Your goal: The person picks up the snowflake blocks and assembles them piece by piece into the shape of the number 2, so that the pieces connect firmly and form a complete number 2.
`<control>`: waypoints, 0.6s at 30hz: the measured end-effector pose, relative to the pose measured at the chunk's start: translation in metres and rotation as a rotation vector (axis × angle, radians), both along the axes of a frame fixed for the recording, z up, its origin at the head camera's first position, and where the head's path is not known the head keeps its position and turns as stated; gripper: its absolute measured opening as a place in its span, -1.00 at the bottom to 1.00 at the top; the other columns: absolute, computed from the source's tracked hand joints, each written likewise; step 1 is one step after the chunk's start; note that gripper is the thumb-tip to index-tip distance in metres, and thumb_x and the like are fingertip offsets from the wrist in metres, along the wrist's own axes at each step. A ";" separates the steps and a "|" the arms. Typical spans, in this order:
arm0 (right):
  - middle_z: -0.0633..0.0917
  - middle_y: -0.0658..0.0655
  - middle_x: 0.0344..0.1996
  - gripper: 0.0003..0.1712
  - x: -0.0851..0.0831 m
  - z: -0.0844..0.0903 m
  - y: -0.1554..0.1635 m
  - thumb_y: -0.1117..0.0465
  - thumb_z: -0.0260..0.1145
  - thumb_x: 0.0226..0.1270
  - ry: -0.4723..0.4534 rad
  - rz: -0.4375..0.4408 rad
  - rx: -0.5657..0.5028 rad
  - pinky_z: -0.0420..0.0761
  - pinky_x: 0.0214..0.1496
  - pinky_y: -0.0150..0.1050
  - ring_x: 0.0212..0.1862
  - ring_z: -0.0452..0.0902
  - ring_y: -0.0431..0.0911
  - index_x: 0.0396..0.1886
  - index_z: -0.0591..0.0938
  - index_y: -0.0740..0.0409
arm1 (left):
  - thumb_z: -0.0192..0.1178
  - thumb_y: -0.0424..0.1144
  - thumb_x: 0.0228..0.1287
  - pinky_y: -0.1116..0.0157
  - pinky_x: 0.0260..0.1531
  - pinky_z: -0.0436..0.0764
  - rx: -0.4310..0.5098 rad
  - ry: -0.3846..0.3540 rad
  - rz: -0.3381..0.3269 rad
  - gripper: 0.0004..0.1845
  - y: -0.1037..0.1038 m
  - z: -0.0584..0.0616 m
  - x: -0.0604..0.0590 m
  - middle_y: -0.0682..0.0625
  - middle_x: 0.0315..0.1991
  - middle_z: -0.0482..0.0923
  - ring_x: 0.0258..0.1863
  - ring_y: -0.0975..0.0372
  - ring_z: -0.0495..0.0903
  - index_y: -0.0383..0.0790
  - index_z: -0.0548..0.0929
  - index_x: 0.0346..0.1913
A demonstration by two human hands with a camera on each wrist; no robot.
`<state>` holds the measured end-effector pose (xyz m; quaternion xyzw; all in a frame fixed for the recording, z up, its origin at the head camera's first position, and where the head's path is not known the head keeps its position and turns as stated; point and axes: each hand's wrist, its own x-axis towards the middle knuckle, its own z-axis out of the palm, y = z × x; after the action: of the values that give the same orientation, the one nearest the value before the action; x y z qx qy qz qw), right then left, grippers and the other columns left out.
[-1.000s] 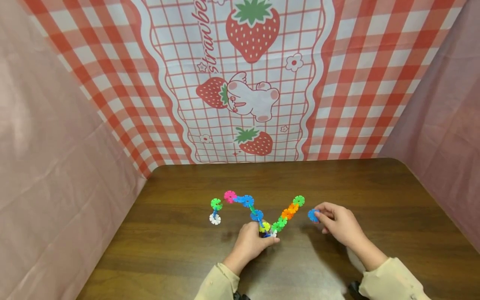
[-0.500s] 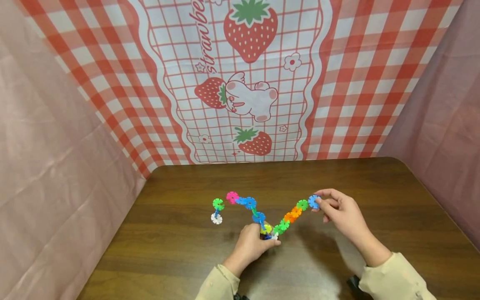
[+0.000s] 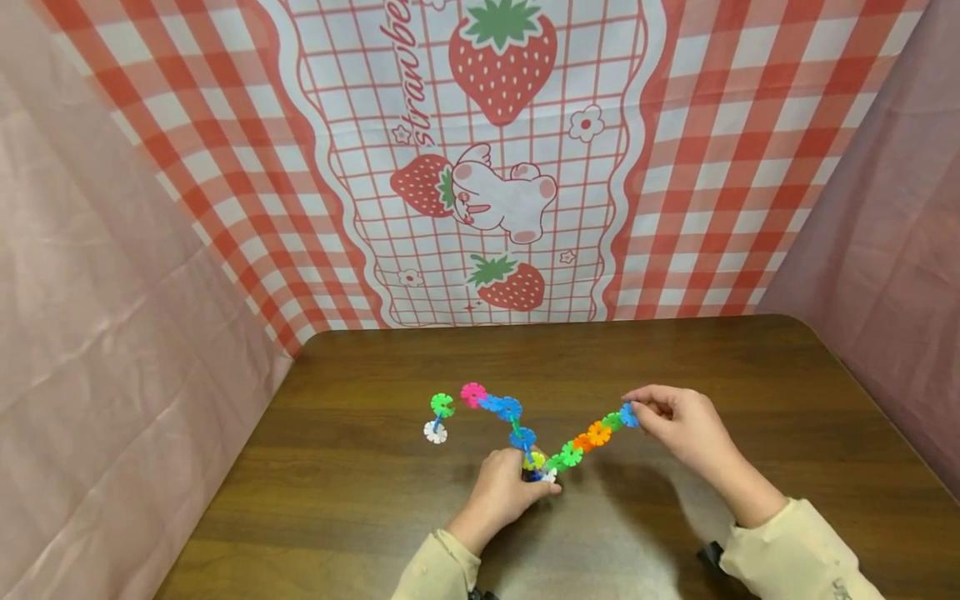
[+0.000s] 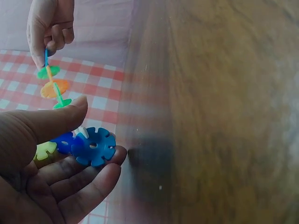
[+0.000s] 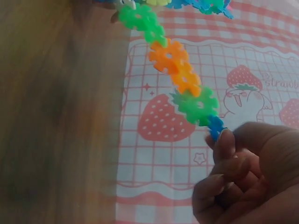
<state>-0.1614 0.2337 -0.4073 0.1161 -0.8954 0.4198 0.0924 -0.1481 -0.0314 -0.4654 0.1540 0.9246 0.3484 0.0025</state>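
Note:
A chain of notched plastic snowflake discs (image 3: 597, 433) bends in a V over the table. My left hand (image 3: 501, 490) grips it at the low middle, thumb above and fingers below; a blue disc (image 4: 96, 147) shows there in the left wrist view. The left branch climbs past a yellow disc (image 3: 534, 461) and blue ones to a pink disc (image 3: 473, 395), then a green disc (image 3: 442, 406) and a white one (image 3: 435, 432). Between thumb and fingertips, my right hand (image 3: 686, 429) pinches a small blue disc (image 5: 216, 128), right at the edge of the right branch's end green disc (image 5: 200, 105).
Beneath both hands is a brown wooden table (image 3: 360, 517). A strawberry-print checked cloth (image 3: 690, 208) hangs behind its far edge. Pink cloth (image 3: 135, 333) stands at the left, and more at the right.
My right hand has brought the blue disc up and in to the green end disc, and the right branch now leans lower and farther right. The left hand keeps its hold, almost still.

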 end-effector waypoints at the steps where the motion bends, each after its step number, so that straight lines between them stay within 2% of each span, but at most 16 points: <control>1: 0.61 -0.04 -0.60 -0.85 0.000 0.001 0.000 0.32 0.31 0.31 -0.002 0.006 0.021 0.41 -0.53 -0.36 -0.58 0.38 -0.25 -0.17 0.73 0.22 | 0.55 -0.01 -0.09 0.33 -0.45 0.45 -0.010 0.017 -0.003 -0.64 0.000 0.000 0.000 0.09 -0.53 0.54 -0.50 0.26 0.45 -0.15 0.61 -0.43; 4: 0.58 -0.07 -0.61 -0.87 -0.001 0.004 0.001 0.33 0.32 0.30 -0.019 0.037 0.058 0.39 -0.54 -0.37 -0.58 0.34 -0.26 -0.21 0.73 0.24 | 0.55 -0.02 -0.09 0.31 -0.42 0.48 -0.041 0.073 -0.016 -0.64 0.000 0.000 0.001 0.08 -0.52 0.56 -0.48 0.23 0.49 -0.15 0.61 -0.41; 7: 0.59 -0.05 -0.60 -0.84 -0.002 0.006 0.003 0.32 0.30 0.33 -0.075 0.097 0.024 0.41 -0.55 -0.36 -0.57 0.39 -0.25 -0.17 0.70 0.32 | 0.55 -0.02 -0.09 0.30 -0.39 0.51 -0.068 0.113 -0.027 -0.65 0.000 0.000 0.001 0.09 -0.52 0.58 -0.48 0.22 0.53 -0.12 0.62 -0.39; 10: 0.63 0.06 -0.57 -0.74 -0.003 0.006 0.007 0.26 0.26 0.40 -0.200 0.175 -0.129 0.45 -0.55 -0.34 -0.56 0.43 -0.21 -0.06 0.66 0.38 | 0.55 -0.02 -0.09 0.31 -0.39 0.51 -0.075 0.117 -0.026 -0.65 0.000 -0.001 0.002 0.10 -0.52 0.58 -0.48 0.23 0.54 -0.11 0.63 -0.38; 13: 0.63 0.15 -0.55 -0.61 -0.005 0.003 0.011 0.17 0.21 0.45 -0.327 0.247 -0.310 0.44 -0.54 -0.35 -0.58 0.37 -0.22 0.06 0.59 0.43 | 0.55 -0.03 -0.10 0.33 -0.43 0.50 -0.061 0.096 -0.020 -0.65 0.000 -0.001 0.002 0.11 -0.53 0.57 -0.49 0.25 0.52 -0.13 0.64 -0.38; 15: 0.63 0.13 -0.52 -0.54 -0.007 0.001 0.014 0.13 0.16 0.49 -0.399 0.292 -0.413 0.40 -0.53 -0.36 -0.58 0.34 -0.24 0.12 0.54 0.46 | 0.56 -0.03 -0.10 0.35 -0.44 0.50 -0.047 0.084 -0.020 -0.65 0.000 -0.001 0.002 0.11 -0.52 0.58 -0.50 0.26 0.53 -0.14 0.65 -0.37; 18: 0.63 0.02 -0.52 -0.57 -0.011 -0.004 0.019 0.09 0.07 0.55 -0.500 0.342 -0.534 0.35 -0.54 -0.39 -0.60 0.32 -0.27 0.12 0.58 0.35 | 0.56 -0.03 -0.10 0.36 -0.42 0.51 -0.037 0.086 -0.028 -0.65 0.001 -0.002 0.002 0.11 -0.50 0.61 -0.48 0.26 0.54 -0.13 0.67 -0.34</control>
<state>-0.1724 0.2528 -0.4112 0.1297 -0.7173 0.6625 -0.1727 -0.1464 -0.0302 -0.4670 0.1818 0.9279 0.3242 -0.0292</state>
